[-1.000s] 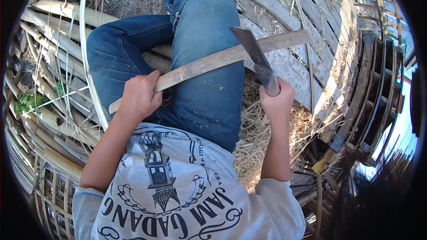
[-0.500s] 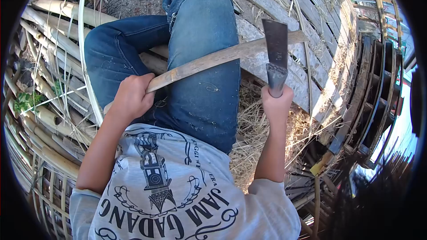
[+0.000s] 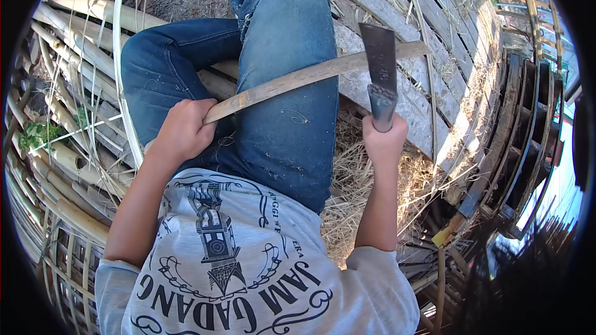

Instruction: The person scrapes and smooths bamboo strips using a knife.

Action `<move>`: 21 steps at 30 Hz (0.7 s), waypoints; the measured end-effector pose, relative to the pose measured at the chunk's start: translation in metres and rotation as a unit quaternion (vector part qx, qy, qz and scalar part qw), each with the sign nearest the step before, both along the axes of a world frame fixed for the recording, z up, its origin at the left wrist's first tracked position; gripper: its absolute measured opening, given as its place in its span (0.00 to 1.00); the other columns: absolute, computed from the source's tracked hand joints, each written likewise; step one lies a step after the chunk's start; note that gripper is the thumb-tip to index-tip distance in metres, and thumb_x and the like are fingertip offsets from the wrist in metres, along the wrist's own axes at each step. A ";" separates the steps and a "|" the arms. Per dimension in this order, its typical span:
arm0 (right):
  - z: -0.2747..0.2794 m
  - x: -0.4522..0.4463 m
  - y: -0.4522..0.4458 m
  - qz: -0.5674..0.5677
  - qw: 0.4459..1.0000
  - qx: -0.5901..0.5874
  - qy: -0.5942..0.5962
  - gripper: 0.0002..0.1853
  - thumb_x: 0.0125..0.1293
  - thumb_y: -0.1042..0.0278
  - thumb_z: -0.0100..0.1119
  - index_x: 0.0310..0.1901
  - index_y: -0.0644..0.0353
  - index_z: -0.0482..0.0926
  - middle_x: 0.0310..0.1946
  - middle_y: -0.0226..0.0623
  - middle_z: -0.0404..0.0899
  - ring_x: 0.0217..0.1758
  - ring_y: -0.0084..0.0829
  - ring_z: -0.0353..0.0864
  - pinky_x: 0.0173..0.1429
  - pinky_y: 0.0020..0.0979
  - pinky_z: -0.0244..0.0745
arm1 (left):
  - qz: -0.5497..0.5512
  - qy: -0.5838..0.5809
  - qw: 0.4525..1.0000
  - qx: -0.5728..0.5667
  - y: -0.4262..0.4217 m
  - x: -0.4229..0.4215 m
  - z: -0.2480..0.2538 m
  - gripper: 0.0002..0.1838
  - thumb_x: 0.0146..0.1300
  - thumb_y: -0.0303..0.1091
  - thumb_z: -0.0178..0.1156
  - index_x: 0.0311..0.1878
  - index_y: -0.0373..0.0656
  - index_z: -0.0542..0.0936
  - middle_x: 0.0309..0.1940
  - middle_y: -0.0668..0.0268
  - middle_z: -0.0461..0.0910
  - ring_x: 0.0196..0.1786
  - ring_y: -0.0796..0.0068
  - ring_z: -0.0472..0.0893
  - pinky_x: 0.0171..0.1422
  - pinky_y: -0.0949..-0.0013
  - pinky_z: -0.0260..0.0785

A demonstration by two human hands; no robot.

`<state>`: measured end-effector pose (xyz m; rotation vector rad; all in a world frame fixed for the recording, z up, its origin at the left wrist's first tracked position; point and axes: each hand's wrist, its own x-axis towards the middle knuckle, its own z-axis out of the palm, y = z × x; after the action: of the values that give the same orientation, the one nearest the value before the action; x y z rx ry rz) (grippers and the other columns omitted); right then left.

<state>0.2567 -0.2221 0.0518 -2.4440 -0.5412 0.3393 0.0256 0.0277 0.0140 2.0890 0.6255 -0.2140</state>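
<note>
A flat bamboo strip point(image 3: 292, 82) lies slantwise across the raised jeans-clad leg, its far end over the grey boards. My left hand point(image 3: 187, 129) is closed round the strip near its lower left end. To the right of the leg, my right hand point(image 3: 385, 138) grips the handle of a blade point(image 3: 380, 56) with a wide, dark, square-ended top and a grey metal socket. The blade stands up in front of the far part of the strip; whether the two touch I cannot tell. My right fingers cover the handle below the socket.
Bamboo poles point(image 3: 93, 9) are piled along the left, with a long thin pale strip point(image 3: 118, 56) beside the knee. Wooden boards point(image 3: 403, 96) extend at the upper right. Straw-like shavings point(image 3: 347, 198) cover the ground under my right arm. Stacked dark frames point(image 3: 524, 142) stand at the right.
The blade has swung from leaning left across the strip to nearly upright. My left hand and the strip's near end have shifted slightly left; both hands keep their hold.
</note>
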 end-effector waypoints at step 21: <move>-0.014 -0.013 -0.006 0.056 0.998 -0.028 0.030 0.08 0.52 0.73 0.62 0.27 0.66 0.72 0.20 0.33 0.73 0.20 0.24 0.69 0.29 0.31 0.68 | -0.003 0.000 1.000 -0.007 0.002 -0.004 -0.002 0.08 0.49 0.29 0.52 0.28 0.34 0.77 0.22 0.44 0.75 0.31 0.40 0.77 0.39 0.49 0.70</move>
<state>0.2440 -0.2279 0.0380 -2.4536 -0.6516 0.4768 0.0218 0.0298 0.0120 2.0780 0.6165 -0.2207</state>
